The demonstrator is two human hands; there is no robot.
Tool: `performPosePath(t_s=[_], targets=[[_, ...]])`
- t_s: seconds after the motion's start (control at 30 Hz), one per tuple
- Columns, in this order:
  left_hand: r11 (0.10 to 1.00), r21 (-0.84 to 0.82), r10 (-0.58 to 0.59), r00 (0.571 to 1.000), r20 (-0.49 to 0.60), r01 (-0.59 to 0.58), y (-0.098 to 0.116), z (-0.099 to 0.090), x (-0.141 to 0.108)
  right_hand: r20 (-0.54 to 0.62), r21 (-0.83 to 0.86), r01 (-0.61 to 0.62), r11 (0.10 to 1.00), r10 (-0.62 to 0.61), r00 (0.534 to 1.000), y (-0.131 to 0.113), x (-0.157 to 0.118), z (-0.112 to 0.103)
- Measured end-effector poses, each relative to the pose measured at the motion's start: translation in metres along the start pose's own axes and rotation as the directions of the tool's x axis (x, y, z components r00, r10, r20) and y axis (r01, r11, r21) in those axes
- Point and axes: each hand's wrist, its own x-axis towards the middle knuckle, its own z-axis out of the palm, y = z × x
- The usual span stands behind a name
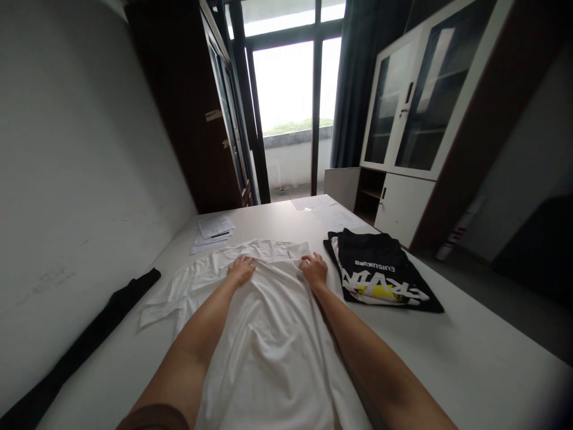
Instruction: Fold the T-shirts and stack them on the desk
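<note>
A white T-shirt (268, 334) lies spread and wrinkled over the white table, one sleeve reaching out to the left. My left hand (242, 270) is closed on the cloth near its far end, fingers curled into the fabric. To its right, my right hand (314, 270) pinches the far right part of the same shirt. A fold runs between the two hands, and loose cloth drapes back toward me between my forearms. My fingertips are partly hidden in the fabric.
Folded black T-shirts (371, 257) with white and yellow print lie in a stack at the right. Papers with a pen (219, 235) rest at the back left. Black cloth (107, 316) lies along the left wall. Flat sheets (329, 212) cover the table's far right corner.
</note>
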Motion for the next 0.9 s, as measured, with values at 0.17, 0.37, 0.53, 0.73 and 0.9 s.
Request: performPosePath(t_s=[0.17, 0.37, 0.53, 0.73, 0.9], targets=[[0.998, 0.010, -0.059, 0.998, -0.019, 0.059, -0.016, 0.021, 0.010, 0.032, -0.031, 0.023, 0.999, -0.022, 0.999, -0.003, -0.002, -0.001], [0.998, 0.025, -0.059, 0.987, -0.151, 0.063, -0.035, 0.036, 0.019, 0.039, -0.102, 0.033, 0.994, -0.029, 0.999, -0.005, -0.007, -0.005], [1.000, -0.016, 0.009, 0.961, -0.275, -0.014, -0.035, 0.034, 0.006, 0.034, -0.069, 0.002, 0.998, 0.000, 0.999, -0.005, -0.004, -0.004], [0.981, 0.008, 0.177, 0.864, -0.472, -0.196, -0.019, 0.029, -0.032, 0.014, 0.112, 0.001, 0.994, -0.003, 1.000, -0.004, 0.000, 0.000], [0.952, -0.080, 0.217, 0.838, -0.501, -0.295, -0.012, 0.028, -0.048, -0.070, 0.275, 0.020, 0.961, -0.001, 0.998, 0.001, 0.004, 0.007]])
